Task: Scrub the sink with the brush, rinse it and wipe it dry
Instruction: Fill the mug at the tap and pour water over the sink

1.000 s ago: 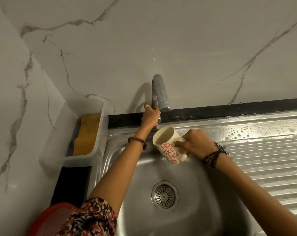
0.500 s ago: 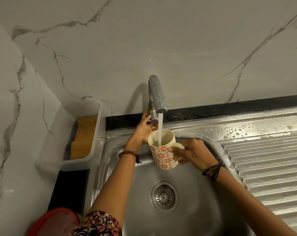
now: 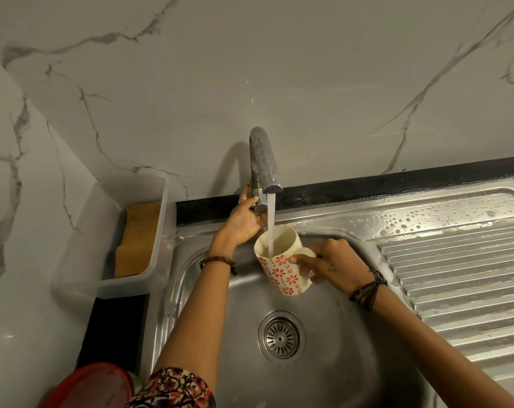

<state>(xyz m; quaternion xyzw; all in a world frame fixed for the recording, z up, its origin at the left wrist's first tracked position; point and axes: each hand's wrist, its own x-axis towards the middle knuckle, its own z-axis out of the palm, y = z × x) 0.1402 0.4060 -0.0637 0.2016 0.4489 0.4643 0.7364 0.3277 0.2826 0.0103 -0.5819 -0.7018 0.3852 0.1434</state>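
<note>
So the mug (image 3: 282, 262) is held by the right hand (image 3: 332, 265) directly under the tap (image 3: 263, 163) (fingers pinching its handle), left hand (image 3: 244, 222) curled at the lever.

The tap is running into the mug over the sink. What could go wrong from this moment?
1. The mug is tilted and held by its handle in the right hand; as it fills, it may overflow or slip.
2. The left hand is at the tap valve; opening it further may splash water out.
</note>
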